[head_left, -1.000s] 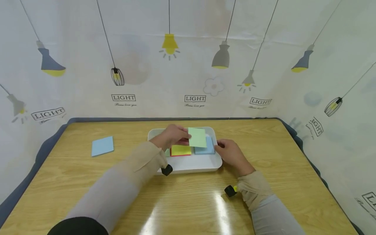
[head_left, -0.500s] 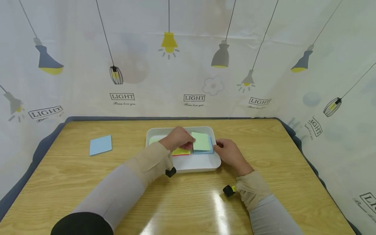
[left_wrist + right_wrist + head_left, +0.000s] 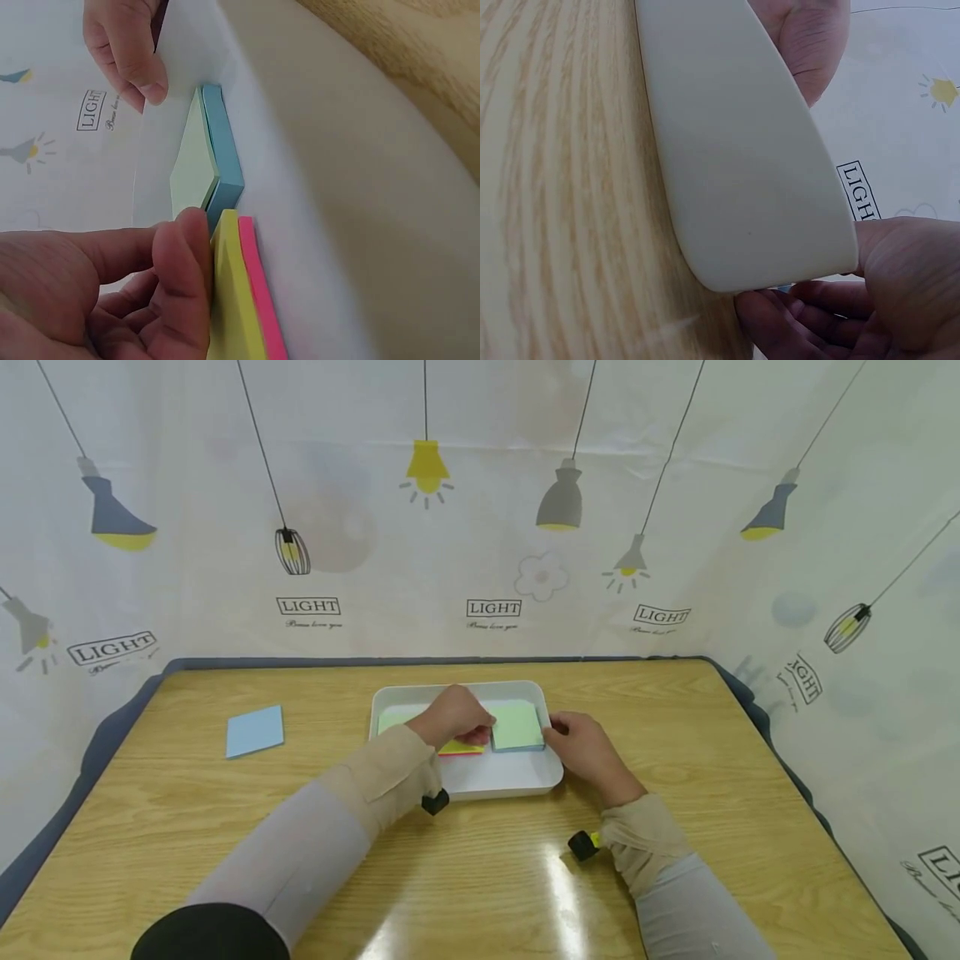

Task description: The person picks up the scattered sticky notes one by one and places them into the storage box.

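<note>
At the tray's middle, my left hand (image 3: 453, 717) pinches the near-left edge of a pale green sticky note pad (image 3: 517, 725). This pad lies over a blue sticky note pad (image 3: 226, 154), whose side shows in the left wrist view. Just under my left fingers sit a yellow pad (image 3: 234, 289) and a pink pad (image 3: 262, 292) stacked together. Another pale green pad (image 3: 392, 719) is partly hidden behind the left hand. My right hand (image 3: 594, 756) grips the right end of the white tray (image 3: 502, 777), thumb at the rim and fingers along the outside wall.
A blue sticky note pad (image 3: 255, 732) lies alone on the wooden table (image 3: 322, 877), left of the tray. A cloth with printed lamps (image 3: 420, 552) hangs behind and beside the table. Small black devices hang at both wrists.
My left hand has brought the green pad down and slightly right, from above the tray onto the blue pad, where it now lies flat. The right hand stays at the tray's end.
</note>
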Tool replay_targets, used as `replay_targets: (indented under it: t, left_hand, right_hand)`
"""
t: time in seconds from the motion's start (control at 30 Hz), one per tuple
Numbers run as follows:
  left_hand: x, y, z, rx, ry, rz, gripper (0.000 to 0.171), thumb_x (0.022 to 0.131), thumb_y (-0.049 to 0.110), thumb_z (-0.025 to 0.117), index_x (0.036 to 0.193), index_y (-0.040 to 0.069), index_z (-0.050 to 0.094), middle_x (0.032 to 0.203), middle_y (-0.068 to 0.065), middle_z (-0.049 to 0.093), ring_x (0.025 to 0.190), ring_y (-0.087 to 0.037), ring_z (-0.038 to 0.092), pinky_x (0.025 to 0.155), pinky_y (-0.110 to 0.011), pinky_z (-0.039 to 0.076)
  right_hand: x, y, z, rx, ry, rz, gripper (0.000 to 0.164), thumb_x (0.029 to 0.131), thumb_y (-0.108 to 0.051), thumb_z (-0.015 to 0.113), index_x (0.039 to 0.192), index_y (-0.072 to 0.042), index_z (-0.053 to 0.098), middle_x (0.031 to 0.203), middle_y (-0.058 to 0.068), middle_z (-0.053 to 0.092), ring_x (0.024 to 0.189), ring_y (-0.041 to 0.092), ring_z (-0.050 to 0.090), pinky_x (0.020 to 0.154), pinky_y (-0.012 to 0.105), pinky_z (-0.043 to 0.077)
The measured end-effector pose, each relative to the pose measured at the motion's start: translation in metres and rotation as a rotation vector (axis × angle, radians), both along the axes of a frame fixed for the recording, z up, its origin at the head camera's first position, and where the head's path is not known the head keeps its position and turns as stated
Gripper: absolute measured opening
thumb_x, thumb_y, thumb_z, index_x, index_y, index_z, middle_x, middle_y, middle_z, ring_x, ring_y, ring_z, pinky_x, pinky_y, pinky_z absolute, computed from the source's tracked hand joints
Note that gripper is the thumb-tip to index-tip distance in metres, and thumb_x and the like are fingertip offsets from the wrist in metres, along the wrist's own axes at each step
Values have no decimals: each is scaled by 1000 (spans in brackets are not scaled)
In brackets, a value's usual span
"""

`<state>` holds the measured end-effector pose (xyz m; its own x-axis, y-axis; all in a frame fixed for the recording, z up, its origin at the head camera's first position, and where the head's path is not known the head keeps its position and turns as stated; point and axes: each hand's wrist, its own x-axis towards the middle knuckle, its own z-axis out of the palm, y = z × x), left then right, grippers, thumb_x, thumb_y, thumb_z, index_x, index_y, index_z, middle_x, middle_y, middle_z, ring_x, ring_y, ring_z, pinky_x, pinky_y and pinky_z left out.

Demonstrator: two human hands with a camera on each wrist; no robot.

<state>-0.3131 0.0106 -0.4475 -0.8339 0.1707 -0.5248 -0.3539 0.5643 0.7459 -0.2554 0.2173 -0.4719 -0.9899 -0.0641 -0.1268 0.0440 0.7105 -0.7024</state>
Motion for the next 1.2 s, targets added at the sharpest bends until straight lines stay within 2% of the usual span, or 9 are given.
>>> replay_targets:
  t: [0.3, 0.5, 0.6, 0.77, 0.9, 1.03, 1.2]
  left_hand:
    - [1, -6, 2, -11, 30, -21, 14, 83, 13, 67, 78, 1, 70, 70, -12, 68, 59, -19, 63, 57, -27, 57]
    - [4, -20, 10, 27, 89, -39, 13, 85, 12, 65, 86, 1, 70, 78, -12, 69, 63, -19, 64, 60, -27, 57]
    - [7, -30, 18, 26, 133, -53, 15, 86, 13, 64, 91, 1, 70, 79, -11, 69, 65, -18, 64, 62, -28, 57]
    - [11, -53, 37, 23, 237, -48, 20, 88, 15, 60, 98, -1, 69, 82, -13, 69, 73, -22, 65, 70, -34, 58]
    - [11, -75, 47, 37, 290, -32, 22, 90, 17, 57, 100, 0, 67, 91, -19, 68, 81, -28, 64, 76, -40, 57]
    - [9, -101, 51, 18, 312, -24, 22, 93, 22, 54, 98, 4, 66, 98, -20, 65, 84, -29, 63, 79, -43, 56]
    - [7, -143, 52, -78, 357, -44, 28, 95, 27, 49, 103, 4, 63, 104, -20, 63, 89, -30, 61, 81, -47, 54]
  right_hand:
    - [0, -1, 0, 10, 1, -1, 36, 93, -28, 50, 122, -7, 59, 112, 9, 62, 93, 20, 54, 82, 39, 50]
    - [0, -2, -1, 10, -4, -3, 35, 93, -29, 50, 121, -8, 59, 111, 8, 62, 91, 20, 54, 80, 38, 50]
    - [0, -1, 0, 20, 1, 3, 35, 93, -29, 50, 120, -8, 60, 111, 9, 63, 91, 20, 54, 79, 38, 50]
    - [1, 1, 2, 33, 4, 1, 36, 94, -29, 50, 120, -8, 59, 111, 10, 62, 90, 21, 53, 78, 38, 50]
    - [1, 1, 4, 30, -1, -4, 36, 94, -29, 50, 121, -7, 59, 112, 10, 62, 91, 21, 53, 78, 38, 50]
    - [2, 1, 4, 31, -15, -7, 36, 94, -29, 50, 122, -7, 58, 113, 11, 62, 92, 21, 53, 79, 38, 49]
    - [2, -3, 4, 27, -12, -2, 36, 94, -28, 49, 122, -6, 58, 113, 12, 62, 92, 22, 53, 79, 38, 49]
